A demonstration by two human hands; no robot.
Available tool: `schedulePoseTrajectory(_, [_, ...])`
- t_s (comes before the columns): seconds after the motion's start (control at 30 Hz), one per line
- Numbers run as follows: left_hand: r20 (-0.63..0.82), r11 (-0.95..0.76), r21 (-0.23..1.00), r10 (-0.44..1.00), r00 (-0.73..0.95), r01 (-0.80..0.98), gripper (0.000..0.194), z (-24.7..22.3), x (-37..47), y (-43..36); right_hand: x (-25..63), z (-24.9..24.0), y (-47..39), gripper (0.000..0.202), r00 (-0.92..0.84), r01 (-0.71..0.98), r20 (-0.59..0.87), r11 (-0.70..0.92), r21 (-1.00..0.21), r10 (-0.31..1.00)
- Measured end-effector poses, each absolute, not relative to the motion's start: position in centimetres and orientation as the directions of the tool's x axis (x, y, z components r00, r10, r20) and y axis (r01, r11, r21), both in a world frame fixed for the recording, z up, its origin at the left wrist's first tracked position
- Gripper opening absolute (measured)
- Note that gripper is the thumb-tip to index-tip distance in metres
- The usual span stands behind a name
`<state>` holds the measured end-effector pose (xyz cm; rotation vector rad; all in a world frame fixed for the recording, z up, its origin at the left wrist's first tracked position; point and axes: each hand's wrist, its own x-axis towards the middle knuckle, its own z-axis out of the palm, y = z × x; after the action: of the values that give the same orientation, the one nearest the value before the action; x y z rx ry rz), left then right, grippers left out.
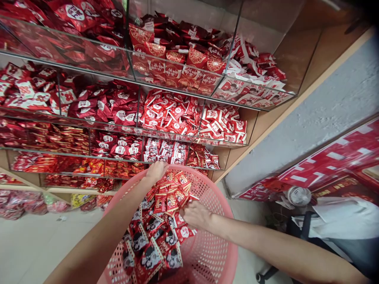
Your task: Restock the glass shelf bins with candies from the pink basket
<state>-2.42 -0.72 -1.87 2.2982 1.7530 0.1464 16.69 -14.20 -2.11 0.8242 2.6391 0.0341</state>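
Note:
A pink perforated plastic basket stands below the shelves, part-filled with small red packets. Nearer to me in it lie red packets with dark cartoon figures. At the basket's far rim, my left hand is closed over the edge, its fingertips mostly hidden. Inside the basket, my right hand is curled into a fist against the heap. Red-and-white packets show just below that fist, and a packet's edge peeks out above it; its fingers are largely out of sight.
Shelves with clear compartments hold heaps of red packets. Bagged goods lie under the lowest shelf. On the right are a grey wall, a small white fan and a dark chair with white material on it.

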Motion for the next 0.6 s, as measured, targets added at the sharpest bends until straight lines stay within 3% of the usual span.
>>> schedulePoseTrajectory(0.07, [-0.069,-0.243,0.253,0.961,0.268,0.937,0.035,-1.9,-2.4,-0.8,16.7,-1.6,-14.3,0.022,-0.755,0.521,-0.399,0.846,0.115,0.520])
schedulePoseTrajectory(0.2, [-0.059,-0.222,0.234,0.969,0.242,0.947,0.039,-1.9,-2.5,-0.9,16.4,-1.7,-14.6,0.024,-0.754,0.453,-0.519,0.891,0.033,0.403])
schedulePoseTrajectory(0.43, [-0.057,-0.206,0.287,0.971,0.231,0.936,0.037,-2.3,-2.8,-0.8,15.0,-4.0,-14.7,0.015,-0.707,0.447,-0.560,0.887,0.117,0.431])
schedulePoseTrajectory(0.5, [-0.048,-0.206,0.286,0.972,0.228,0.936,0.037,-2.3,-2.8,-0.8,14.9,-3.3,-14.3,0.009,-0.704,0.479,-0.554,0.873,0.093,0.445])
schedulePoseTrajectory(0.6, [-0.045,-0.208,0.278,0.972,0.229,0.938,0.037,-2.4,-2.9,-0.7,15.2,0.2,-12.7,0.020,-0.659,0.583,-0.591,0.812,-0.010,0.466])
